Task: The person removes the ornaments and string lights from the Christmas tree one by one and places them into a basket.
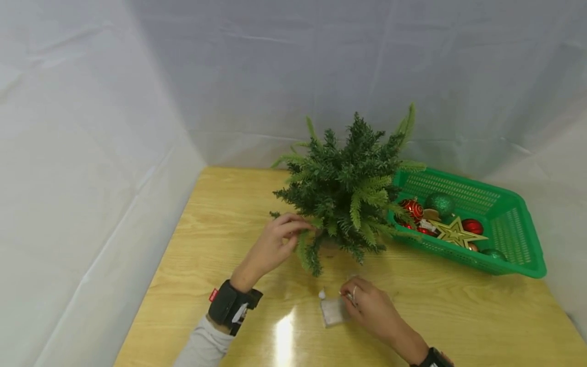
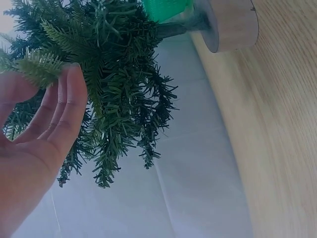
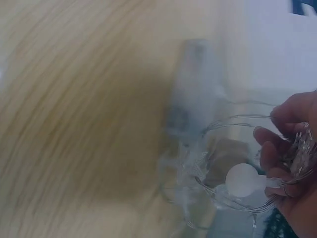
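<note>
A small artificial Christmas tree (image 1: 344,183) stands on a round wooden base (image 2: 235,25). At its left front side my left hand (image 1: 275,242) pinches a light-green branch tip (image 2: 42,67) between thumb and fingers. Lower down, in front of the tree, my right hand (image 1: 373,308) holds a loosely coiled string of lights (image 3: 302,153) with thin clear wire. A white ball-shaped bulb (image 3: 242,181) hangs by its fingers. Beside this hand is a pale, box-like battery pack (image 1: 334,312), blurred in the right wrist view.
To the right of the tree, a green plastic basket (image 1: 532,234) holds a gold star (image 1: 456,233), a green glitter bauble (image 1: 440,204) and several red ornaments. Some branches overhang its left rim. White sheeting (image 1: 293,66) encloses the wooden table (image 1: 206,214) at the back and sides.
</note>
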### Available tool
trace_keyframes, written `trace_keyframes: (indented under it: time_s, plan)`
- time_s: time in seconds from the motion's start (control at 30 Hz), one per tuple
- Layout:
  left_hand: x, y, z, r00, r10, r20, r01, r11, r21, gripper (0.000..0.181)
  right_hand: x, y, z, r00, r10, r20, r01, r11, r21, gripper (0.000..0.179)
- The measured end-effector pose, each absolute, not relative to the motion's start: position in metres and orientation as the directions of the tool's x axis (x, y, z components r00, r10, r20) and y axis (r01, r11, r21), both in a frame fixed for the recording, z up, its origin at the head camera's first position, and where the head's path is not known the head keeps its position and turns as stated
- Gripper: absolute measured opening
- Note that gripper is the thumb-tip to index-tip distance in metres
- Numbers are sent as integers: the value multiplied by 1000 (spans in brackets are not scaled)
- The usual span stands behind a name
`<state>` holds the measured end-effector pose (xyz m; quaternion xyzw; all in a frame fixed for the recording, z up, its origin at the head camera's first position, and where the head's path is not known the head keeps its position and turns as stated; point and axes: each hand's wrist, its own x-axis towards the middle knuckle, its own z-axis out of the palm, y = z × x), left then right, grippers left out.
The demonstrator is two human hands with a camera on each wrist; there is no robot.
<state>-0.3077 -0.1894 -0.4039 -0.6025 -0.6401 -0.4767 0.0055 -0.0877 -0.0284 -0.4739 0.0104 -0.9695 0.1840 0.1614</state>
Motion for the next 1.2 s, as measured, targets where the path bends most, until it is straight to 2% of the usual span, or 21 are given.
trace_keyframes:
  time_s: [0.1,0.2,0.3,0.5,0.63,0.73,0.9,1.0,1.2]
  plan:
    - [-308,-190,-405,-270,764,586,775,-189,603,30,-94,-28,-492,-939,-92,332,-158,971,-178,13]
    - [-308,-191,-404,-274,770,576,770,-183,611,29,-98,-28,-504,-932,-174,318,-208,975,-76,16]
    - [-308,-191,-405,-281,772,570,765,-179,618,30,-97,-29,-511,-944,-188,272,-207,977,-43,27]
    - [-306,-192,-404,-286,777,560,762,-169,625,31,-95,-33,-515,-981,-136,138,-144,988,-53,68]
    - [-306,-193,-403,-290,784,549,762,-157,628,30,-93,-34,-519,-985,-155,71,-159,986,-55,83]
    - [-307,-192,-403,-284,786,550,764,-162,625,30,-93,-32,-524,-978,-186,90,-189,982,-19,83]
    - [-308,-189,-403,-266,789,554,764,-177,620,30,-97,-28,-529,-961,-231,154,-232,973,17,68]
    - [-308,-188,-404,-261,795,548,764,-177,621,30,-99,-25,-528,-959,-253,129,-249,968,40,62]
    - [-309,-189,-404,-282,794,538,769,-149,622,28,-98,-18,-515,-959,-279,47,-272,956,113,63]
